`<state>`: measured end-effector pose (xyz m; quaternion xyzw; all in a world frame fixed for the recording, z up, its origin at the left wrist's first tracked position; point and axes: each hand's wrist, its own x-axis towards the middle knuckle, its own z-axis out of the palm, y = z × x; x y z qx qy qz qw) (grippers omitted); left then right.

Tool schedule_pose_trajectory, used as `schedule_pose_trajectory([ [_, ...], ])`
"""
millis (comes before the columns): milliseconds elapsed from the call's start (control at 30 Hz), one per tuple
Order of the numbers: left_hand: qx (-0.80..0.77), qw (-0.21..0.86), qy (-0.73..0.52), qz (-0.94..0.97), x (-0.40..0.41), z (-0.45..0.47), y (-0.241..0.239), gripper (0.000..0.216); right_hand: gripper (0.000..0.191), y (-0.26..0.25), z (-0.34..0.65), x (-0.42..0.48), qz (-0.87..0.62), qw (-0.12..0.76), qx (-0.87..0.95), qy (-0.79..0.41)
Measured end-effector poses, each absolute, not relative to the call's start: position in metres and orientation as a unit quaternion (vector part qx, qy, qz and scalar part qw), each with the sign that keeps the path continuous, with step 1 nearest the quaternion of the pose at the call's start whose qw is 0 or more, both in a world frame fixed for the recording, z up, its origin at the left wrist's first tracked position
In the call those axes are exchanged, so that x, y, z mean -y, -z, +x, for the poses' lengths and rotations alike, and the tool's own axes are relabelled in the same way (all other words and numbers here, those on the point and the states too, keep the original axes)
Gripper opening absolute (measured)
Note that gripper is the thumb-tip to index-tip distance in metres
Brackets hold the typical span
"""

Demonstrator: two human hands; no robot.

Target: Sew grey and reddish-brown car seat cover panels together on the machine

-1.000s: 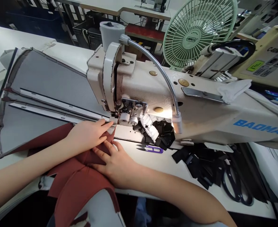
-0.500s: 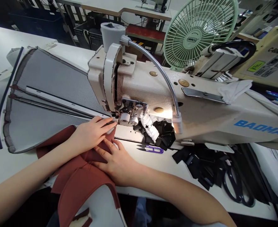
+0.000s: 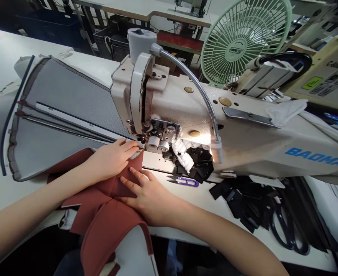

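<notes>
My left hand (image 3: 114, 159) is closed on the edge of a reddish-brown fabric piece (image 3: 108, 226), its fingertips bent together right beside the presser foot of the sewing machine (image 3: 180, 103). The thumb's grip is partly hidden. My right hand (image 3: 151, 197) lies on the same fabric with fingers spread, nearer my body. Grey mesh panels (image 3: 79, 92) with dark bound edges and a white strip (image 3: 71, 119) stretch left from the needle area. Below, the fabric curves over the table edge, showing a pale lining (image 3: 131, 249).
Purple thread snips (image 3: 183, 181) lie right of the needle, by a heap of black pieces (image 3: 200, 161) and a white bundle (image 3: 183, 155). More black pieces (image 3: 240, 199) and dark-handled scissors (image 3: 289, 230) are farther right. A green fan (image 3: 237, 46) stands behind the machine.
The view has shifted slightly, with the machine and panels a little farther right. My left fingers are more bent and closer together; my right hand stays spread on the fabric.
</notes>
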<state>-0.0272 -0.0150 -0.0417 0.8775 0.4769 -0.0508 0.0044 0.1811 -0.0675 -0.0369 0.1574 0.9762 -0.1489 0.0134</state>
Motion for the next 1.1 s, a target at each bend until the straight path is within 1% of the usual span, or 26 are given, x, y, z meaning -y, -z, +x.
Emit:
schedule_pose_trajectory([
  [167, -0.473, 0.000, 0.041, 0.880, 0.026, -0.023, 0.043, 0.053, 0.045, 0.042, 0.180, 0.069, 0.167, -0.019, -0.975, 0.148],
  [267, -0.485, 0.015, 0.050, 0.873, 0.023, -0.020, 0.040, 0.054, 0.046, 0.044, 0.176, 0.070, 0.171, -0.018, -0.974, 0.146],
  [333, -0.492, 0.029, 0.059, 0.868, 0.015, -0.018, 0.038, 0.052, 0.046, 0.044, 0.174, 0.070, 0.175, -0.013, -0.975, 0.140],
  [433, -0.495, 0.047, 0.063, 0.866, 0.001, -0.016, 0.035, 0.042, 0.046, 0.045, 0.173, 0.069, 0.182, -0.014, -0.975, 0.127],
  [567, -0.496, 0.047, 0.060, 0.865, -0.012, -0.011, 0.034, 0.034, 0.047, 0.049, 0.172, 0.065, 0.184, -0.021, -0.975, 0.118],
  [733, -0.539, 0.031, 0.022, 0.842, 0.001, -0.003, 0.039, 0.031, 0.048, 0.054, 0.170, 0.062, 0.199, -0.039, -0.971, 0.127],
  [933, -0.535, 0.068, -0.104, 0.836, 0.029, -0.009, 0.051, 0.039, 0.047, 0.066, 0.171, 0.066, 0.213, -0.091, -0.964, 0.131],
  [1100, -0.513, 0.059, -0.081, 0.852, 0.024, -0.011, 0.050, 0.035, 0.046, 0.066, 0.171, 0.067, 0.223, -0.089, -0.960, 0.142],
])
